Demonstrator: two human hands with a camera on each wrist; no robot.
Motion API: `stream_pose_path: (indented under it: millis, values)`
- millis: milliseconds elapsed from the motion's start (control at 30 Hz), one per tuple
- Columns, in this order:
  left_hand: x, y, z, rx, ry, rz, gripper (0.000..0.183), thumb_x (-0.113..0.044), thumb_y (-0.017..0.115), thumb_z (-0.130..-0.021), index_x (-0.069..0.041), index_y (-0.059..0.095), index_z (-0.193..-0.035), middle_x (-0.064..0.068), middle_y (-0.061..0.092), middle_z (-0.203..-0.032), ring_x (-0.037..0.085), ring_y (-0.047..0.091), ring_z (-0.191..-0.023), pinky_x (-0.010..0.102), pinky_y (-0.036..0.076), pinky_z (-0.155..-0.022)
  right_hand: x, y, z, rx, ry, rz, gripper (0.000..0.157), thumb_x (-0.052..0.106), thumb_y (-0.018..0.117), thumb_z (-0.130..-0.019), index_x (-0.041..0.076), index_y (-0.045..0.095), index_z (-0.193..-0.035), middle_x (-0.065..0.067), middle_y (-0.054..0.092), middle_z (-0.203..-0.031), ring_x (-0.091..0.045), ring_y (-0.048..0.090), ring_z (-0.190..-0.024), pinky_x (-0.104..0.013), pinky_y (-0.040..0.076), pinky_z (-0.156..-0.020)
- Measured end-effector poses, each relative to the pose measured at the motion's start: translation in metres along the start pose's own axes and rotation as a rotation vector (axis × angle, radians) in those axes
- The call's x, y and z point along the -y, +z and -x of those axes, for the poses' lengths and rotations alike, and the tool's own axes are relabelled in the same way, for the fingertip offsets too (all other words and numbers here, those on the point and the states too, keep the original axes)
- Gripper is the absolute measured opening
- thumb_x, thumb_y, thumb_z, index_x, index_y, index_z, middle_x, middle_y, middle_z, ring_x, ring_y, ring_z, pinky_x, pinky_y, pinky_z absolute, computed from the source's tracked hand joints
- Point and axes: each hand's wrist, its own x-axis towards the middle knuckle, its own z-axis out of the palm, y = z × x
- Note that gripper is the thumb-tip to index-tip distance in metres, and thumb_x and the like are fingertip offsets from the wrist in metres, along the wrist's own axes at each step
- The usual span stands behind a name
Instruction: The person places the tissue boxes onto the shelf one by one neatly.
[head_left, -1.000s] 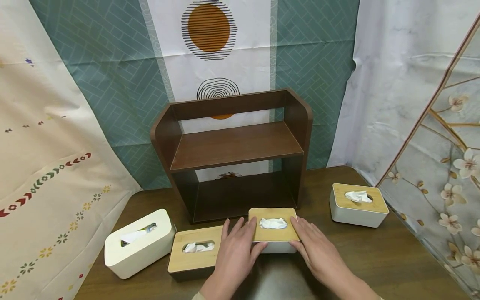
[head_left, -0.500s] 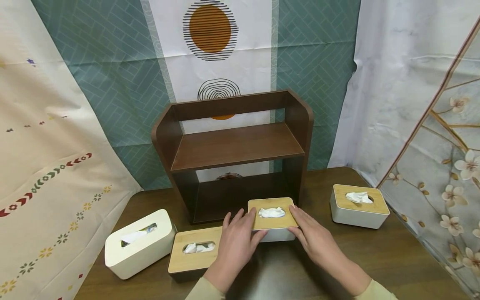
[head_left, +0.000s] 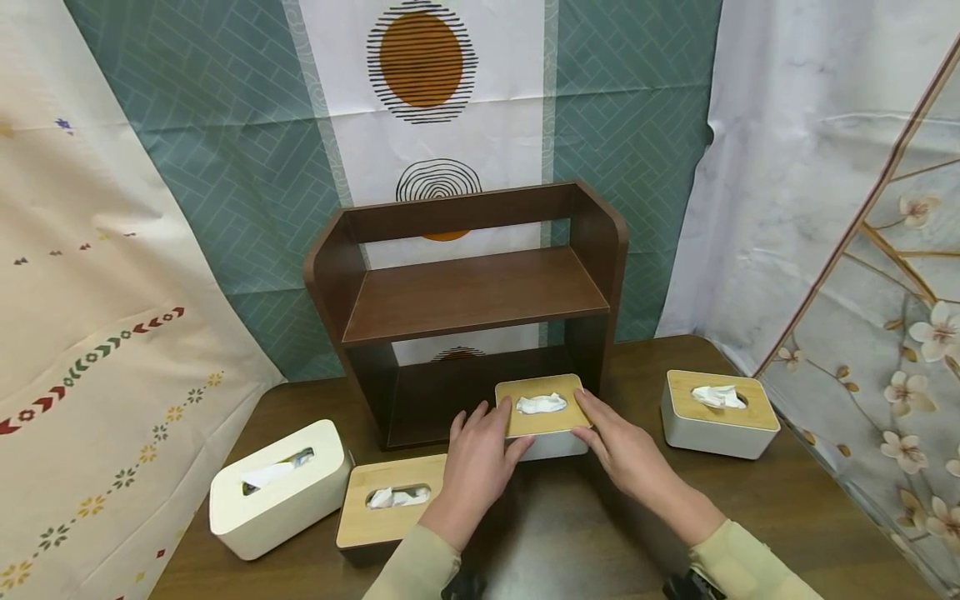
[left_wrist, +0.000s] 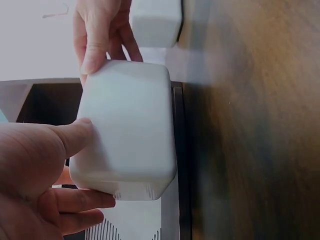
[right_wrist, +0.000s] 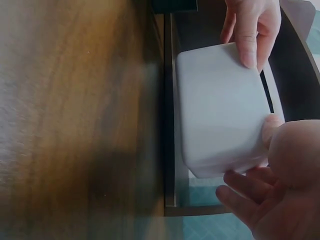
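One white, tan-topped tissue box (head_left: 547, 422) is gripped from both ends, by the left hand (head_left: 480, 467) and the right hand (head_left: 621, 456), thumbs on the near face, fingers partly curled along the sides. It is held at the lower opening of the brown shelf (head_left: 474, 293), toward the right. Placement there seems to be the step in hand; a level push farther in, then release, would be called for.

Floral cloth (head_left: 885, 367) right of a green-and-white patterned backdrop (head_left: 457, 137)
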Motion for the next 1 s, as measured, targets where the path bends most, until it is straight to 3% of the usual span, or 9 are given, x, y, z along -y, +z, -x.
stream_pose_path:
  millis: [633,1000]
  values:
    - [0.008,0.007,-0.032,0.066,-0.051,0.009,0.057,-0.038,0.084,-0.1,-0.009,0.066,-0.146,0.017,0.076,-0.134,0.044,0.066,-0.133,0.066,0.049,-0.109,-0.018,0.008,-0.035,0.03,0.001,-0.062,0.059,0.016,0.066,-0.111,-0.008,0.048,-0.162,-0.031,0.051,-0.162,-0.049,0.054,-0.145,-0.065,0.046,-0.114]
    - [0.012,0.016,-0.045,0.111,-0.07,-0.021,0.063,-0.034,0.086,-0.1,-0.009,0.062,-0.152,0.018,0.075,-0.136,0.043,0.065,-0.136,0.066,0.052,-0.106,-0.024,0.012,-0.049,0.071,0.031,-0.085,0.057,0.015,0.062,-0.114,-0.008,0.045,-0.163,-0.034,0.049,-0.162,-0.051,0.05,-0.148,-0.066,0.043,-0.117]
